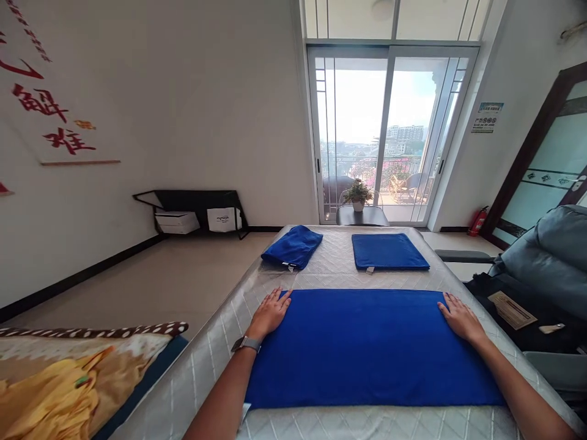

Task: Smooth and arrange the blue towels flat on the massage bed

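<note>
A blue cloth [371,348] lies spread flat and wide on the white quilted mattress [220,342]. My left hand [269,313] rests on its far left corner, fingers stretched out. At the far right corner my right hand [461,316] lies flat, fingers extended over the edge of the cloth. Beyond it are two more blue pieces: a loosely bunched blue cloth [293,246] at the left and a neatly folded blue cloth [389,251] at the right, each showing a small white tag.
Left of the mattress lies bedding with a yellow garment [55,391]. A black rack [197,201] stands by the wall. Behind the mattress, a potted plant [358,194] sits on a chair before sliding glass doors [389,134]. A grey padded seat [550,256] is at the right.
</note>
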The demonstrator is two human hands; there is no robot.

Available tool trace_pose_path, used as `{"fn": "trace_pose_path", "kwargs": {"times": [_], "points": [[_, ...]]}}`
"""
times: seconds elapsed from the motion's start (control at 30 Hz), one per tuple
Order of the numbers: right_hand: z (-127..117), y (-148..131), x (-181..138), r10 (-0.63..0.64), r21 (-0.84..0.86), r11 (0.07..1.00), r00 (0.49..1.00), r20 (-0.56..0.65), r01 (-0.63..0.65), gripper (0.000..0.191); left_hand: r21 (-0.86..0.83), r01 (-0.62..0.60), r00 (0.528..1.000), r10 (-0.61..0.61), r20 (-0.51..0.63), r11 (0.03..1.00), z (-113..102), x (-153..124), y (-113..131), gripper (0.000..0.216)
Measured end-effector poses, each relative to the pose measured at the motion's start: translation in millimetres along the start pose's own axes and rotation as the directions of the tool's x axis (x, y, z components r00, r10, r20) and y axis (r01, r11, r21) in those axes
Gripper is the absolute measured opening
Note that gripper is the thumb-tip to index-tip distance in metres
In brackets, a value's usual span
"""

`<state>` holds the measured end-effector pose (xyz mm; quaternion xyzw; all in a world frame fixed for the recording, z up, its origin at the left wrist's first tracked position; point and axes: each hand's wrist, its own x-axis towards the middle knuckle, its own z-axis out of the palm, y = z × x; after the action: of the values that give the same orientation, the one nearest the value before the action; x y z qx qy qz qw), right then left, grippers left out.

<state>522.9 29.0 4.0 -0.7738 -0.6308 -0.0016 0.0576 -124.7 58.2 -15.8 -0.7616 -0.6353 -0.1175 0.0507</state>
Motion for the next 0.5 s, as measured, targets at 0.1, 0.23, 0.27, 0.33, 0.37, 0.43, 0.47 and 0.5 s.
{"fn": "trace_pose_path", "kwargs": {"times": [0.1,0.23,0.27,0.33,0.37,0.43,0.47,0.5], "points": [[5,1,3,0.050,-0.007,0.999,0.999,-0.015,-0.050,0.074,0.014,-0.006,1.000,0.006,-0.015,1.000,2,0,-1,0.048],[7,-7,2,0.059,-0.026,0.998,0.998,0.005,-0.059,0.073,0.026,-0.013,1.000,0.014,-0.008,1.000,3,1,-1,0.049],[6,-9,0,0.056,-0.032,0.998,0.998,0.007,-0.056,0.073,0.023,-0.014,1.000,0.014,-0.011,1.000,2,1,-1,0.049],[0,-11,-4,0.059,-0.063,0.996,0.998,-0.005,-0.059,0.072,0.015,-0.008,1.000,0.008,-0.012,1.000,1,0,0,0.049],[-4,-13,-7,0.060,-0.091,0.994,0.998,-0.017,-0.062,0.071,0.011,-0.002,1.000,0.002,-0.009,1.000,0,0,0,0.049],[-17,-22,-15,0.060,-0.162,0.984,0.996,-0.060,-0.069,0.066,0.008,0.002,1.000,-0.002,-0.003,1.000,-1,0,1,0.049],[-25,-29,-19,0.048,-0.189,0.980,0.995,-0.089,-0.064,0.064,0.007,0.002,1.000,-0.002,-0.001,1.000,-1,-1,2,0.049],[-32,-39,-23,0.024,-0.203,0.978,0.993,-0.117,-0.048,0.061,0.006,0.002,1.000,-0.002,0.000,1.000,-2,-1,2,0.049]]}}
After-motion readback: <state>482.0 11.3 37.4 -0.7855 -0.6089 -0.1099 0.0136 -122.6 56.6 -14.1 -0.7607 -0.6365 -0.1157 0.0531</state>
